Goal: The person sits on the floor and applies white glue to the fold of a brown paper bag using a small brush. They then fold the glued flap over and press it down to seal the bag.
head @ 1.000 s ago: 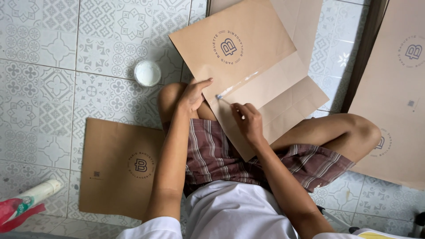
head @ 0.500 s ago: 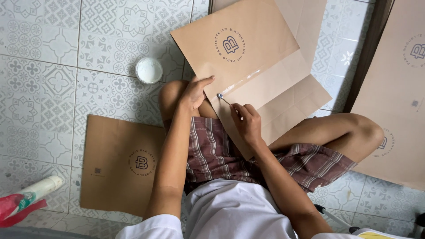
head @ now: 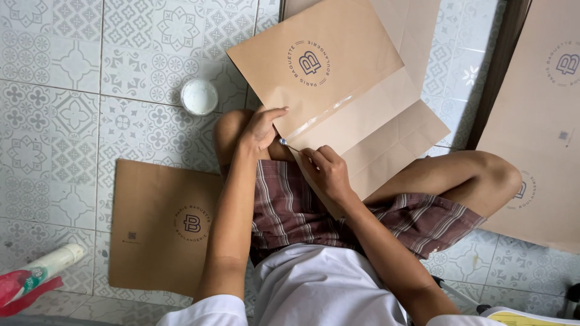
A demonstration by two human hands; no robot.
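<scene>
The right hand [head: 326,172] is pinching a thin brush [head: 289,145] near the middle of the frame, fingers clenched around its handle, with the small tip pointing up and left toward the edge of a brown paper bag [head: 338,90]. The left hand [head: 261,128] is lying just left of that tip, palm down, its fingers pressing flat on the bag's lower left edge and not clasped around anything. The bag is lying open across the person's knees and the tiled floor [head: 54,121], filling the upper middle of the frame; a shiny wet-looking strip [head: 329,111] is running diagonally along its fold, from the brush tip up to the right. Nothing is showing inside the bag; it is lying flat.

In the upper left, just left of the bag and of the left knee, a small round white cup [head: 199,96] is standing on the floor, holding something white; whether paste or liquid cannot be told. At the lower left a second flat brown bag [head: 163,223] is lying on the tiles, partly under the left forearm. More brown sheets [head: 544,121] are lying at the right edge of the frame. In the bottom left corner a white tube [head: 51,259] is poking out beside something red [head: 24,290]. The person is sitting cross-legged in checked shorts [head: 290,211] and a white shirt [head: 326,284].
</scene>
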